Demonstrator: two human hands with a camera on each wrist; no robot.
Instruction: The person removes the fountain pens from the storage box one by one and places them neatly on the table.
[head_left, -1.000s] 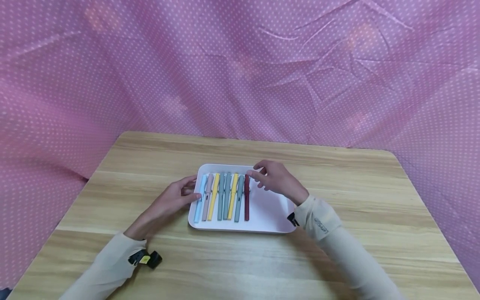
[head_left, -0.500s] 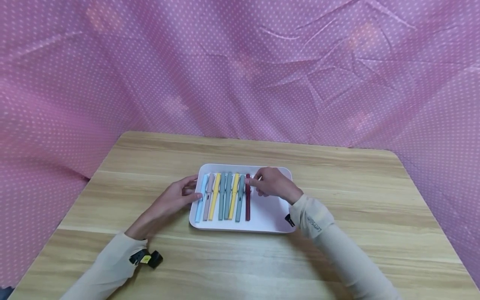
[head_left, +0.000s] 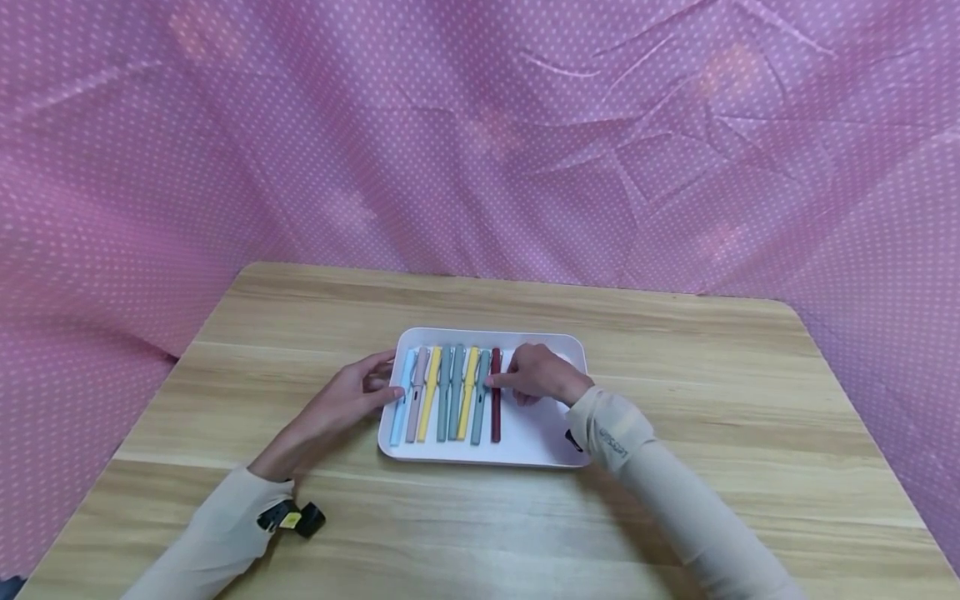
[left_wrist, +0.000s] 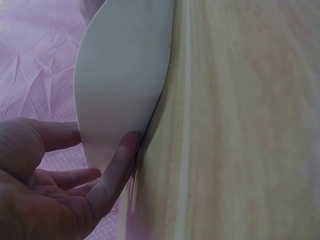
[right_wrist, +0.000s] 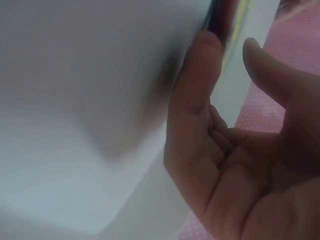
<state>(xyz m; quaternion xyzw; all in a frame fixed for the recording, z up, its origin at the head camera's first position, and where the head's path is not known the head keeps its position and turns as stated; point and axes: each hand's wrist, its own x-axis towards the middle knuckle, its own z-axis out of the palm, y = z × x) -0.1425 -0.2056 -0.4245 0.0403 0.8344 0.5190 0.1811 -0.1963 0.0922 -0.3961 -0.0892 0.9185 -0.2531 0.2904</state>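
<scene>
A white tray (head_left: 540,446) holds a row of capped pens lying side by side. From the left come a light blue pen (head_left: 397,421), a mauve pen (head_left: 412,421) and a yellow pen (head_left: 424,417); grey-green pens and another yellow pen (head_left: 467,400) follow. A dark red pen (head_left: 496,421) ends the row. My left hand (head_left: 356,392) grips the tray's left side, thumb over the rim and fingers against the outer wall (left_wrist: 120,75). Over the tray, my right hand (head_left: 542,373) reaches its thumb across the dark red pen, a finger along that pen's right side; thumb and finger stand apart.
The tray rests on a wood-grain table (head_left: 480,533). A pink polka-dot cloth (head_left: 480,150) hangs behind the table and along both sides. A small black device (head_left: 292,517) is strapped to the left sleeve.
My right hand has come down and towards me along the dark red pen, from its far end to near its middle. The left hand stays at the tray's side.
</scene>
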